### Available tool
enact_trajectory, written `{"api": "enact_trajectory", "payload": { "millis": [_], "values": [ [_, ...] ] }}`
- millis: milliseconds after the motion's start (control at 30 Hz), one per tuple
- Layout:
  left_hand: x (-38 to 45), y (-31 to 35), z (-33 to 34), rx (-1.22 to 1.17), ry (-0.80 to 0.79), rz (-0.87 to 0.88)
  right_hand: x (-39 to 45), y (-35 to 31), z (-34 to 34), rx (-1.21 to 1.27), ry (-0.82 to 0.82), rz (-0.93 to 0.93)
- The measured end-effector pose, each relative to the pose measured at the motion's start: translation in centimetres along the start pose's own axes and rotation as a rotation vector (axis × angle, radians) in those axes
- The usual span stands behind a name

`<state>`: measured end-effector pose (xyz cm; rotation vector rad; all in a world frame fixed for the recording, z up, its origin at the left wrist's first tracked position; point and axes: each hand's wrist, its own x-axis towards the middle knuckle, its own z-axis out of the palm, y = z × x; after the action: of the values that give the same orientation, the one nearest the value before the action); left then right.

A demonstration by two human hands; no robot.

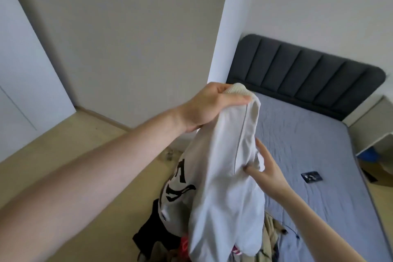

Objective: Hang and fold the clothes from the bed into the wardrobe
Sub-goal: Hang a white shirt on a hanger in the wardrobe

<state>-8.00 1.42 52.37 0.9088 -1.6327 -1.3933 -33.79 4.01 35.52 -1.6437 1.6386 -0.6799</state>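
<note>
A white sweatshirt (225,187) with a black print hangs in the air over the near corner of the bed (308,144). My left hand (212,106) grips its ribbed cuff at the top, thumb laid along the fabric. Lower down, my right hand (263,170) pinches a fold of the same sweatshirt at its right side. Beneath it lies a pile of clothes (161,234): black, beige and red pieces at the bed's near end, partly hidden by the sweatshirt.
The bed has a grey-blue cover and a dark padded headboard (308,70). A small dark packet (312,176) lies on the cover. A white wardrobe panel (19,70) stands at the left. Beige floor (63,144) runs along the bed's left side.
</note>
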Motion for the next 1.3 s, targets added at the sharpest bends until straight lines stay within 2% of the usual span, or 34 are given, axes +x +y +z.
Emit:
{"api": "enact_trajectory", "payload": {
  "millis": [100, 233, 300, 433, 500, 667, 833, 967, 1100, 1300],
  "values": [
    [-1.4, 5.6, -3.4, 0.043, 0.040, 0.124, 2.0, -5.1, 0.3, -0.003, -0.037, -0.101],
    [-4.2, 11.3, -9.9, 0.153, 0.212, 0.244, 5.1, -13.3, 1.8, 0.110, 0.089, -0.207],
    [-6.1, 12.6, -14.3, 0.323, 0.300, 0.255, 6.5, -17.9, 2.6, 0.205, 0.134, -0.272],
    [-11.2, 10.7, -24.6, 0.822, 0.552, 0.038, 8.1, -26.9, 5.3, 0.371, 0.156, -0.376],
    [-14.4, 8.7, -29.9, 0.953, 0.605, -0.084, 8.7, -31.4, 7.9, 0.365, 0.138, -0.460],
    [-22.1, 5.0, -42.0, 0.890, 0.766, -0.221, 11.9, -40.6, 17.3, 0.199, 0.049, -0.625],
    [-28.5, 4.6, -51.4, 0.665, 0.832, -0.257, 16.8, -44.9, 29.0, 0.069, 0.041, -0.608],
    [-31.2, 4.4, -56.2, 0.624, 0.791, -0.270, 19.3, -46.4, 36.7, -0.091, -0.025, -0.569],
    [-31.8, 4.2, -60.8, 0.745, 0.743, -0.287, 21.2, -48.2, 42.8, -0.241, -0.176, -0.526],
    [-30.8, 2.6, -68.2, 0.867, 0.786, -0.257, 24.7, -53.6, 51.2, -0.325, -0.501, -0.615]
  ]
}}
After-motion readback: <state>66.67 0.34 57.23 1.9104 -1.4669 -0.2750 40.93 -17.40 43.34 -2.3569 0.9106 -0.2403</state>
